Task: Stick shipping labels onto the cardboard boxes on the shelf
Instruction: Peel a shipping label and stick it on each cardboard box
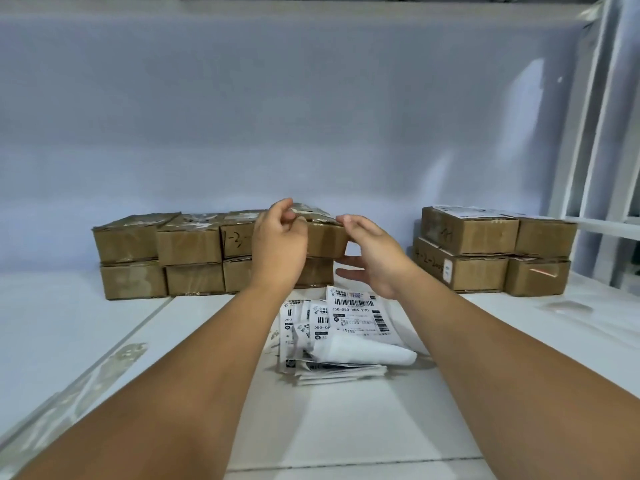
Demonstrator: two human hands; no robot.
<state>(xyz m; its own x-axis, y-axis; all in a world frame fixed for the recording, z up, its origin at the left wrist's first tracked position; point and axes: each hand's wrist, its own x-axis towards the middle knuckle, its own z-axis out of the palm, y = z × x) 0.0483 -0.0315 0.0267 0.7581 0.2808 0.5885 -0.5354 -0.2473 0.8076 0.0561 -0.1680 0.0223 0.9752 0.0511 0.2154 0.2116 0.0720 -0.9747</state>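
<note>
A two-high row of cardboard boxes (188,242) stands at the back of the white shelf (52,323). My left hand (278,242) is at the top box at the row's right end (327,239), thumb and curled fingers pinching the edge of a shipping label (311,210) that lies on its lid. My right hand (372,252) is at that box's right end, thumb at the top corner, straight fingers spread just below its bottom edge. A loose pile of printed shipping labels (353,313) lies on the shelf in front of the boxes, between my forearms.
A second two-high stack of boxes (485,251) stands at the right, its top one carrying a label (474,211). A crumpled white backing sheet (367,353) lies on the label pile. White shelf uprights (588,150) rise at the right; a pale back wall closes the shelf.
</note>
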